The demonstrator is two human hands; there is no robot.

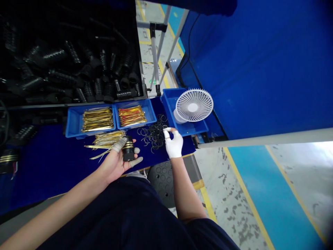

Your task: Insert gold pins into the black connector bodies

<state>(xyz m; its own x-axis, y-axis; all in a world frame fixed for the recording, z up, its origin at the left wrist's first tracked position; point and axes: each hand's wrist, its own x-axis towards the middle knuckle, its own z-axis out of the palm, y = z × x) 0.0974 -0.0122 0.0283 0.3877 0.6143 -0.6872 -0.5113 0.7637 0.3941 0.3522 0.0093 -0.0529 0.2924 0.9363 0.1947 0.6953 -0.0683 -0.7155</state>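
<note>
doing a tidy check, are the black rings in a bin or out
Out: the rings lie in a loose heap on the table.

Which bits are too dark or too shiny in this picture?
Head view: the black ribbed parts at upper left sink into deep shadow; head view: the pale floor at far right glares nearly white; head view: the black cylinder in the left hand looks clearer.

yellow-striped floor [260, 187], blue panel [262, 69]
</note>
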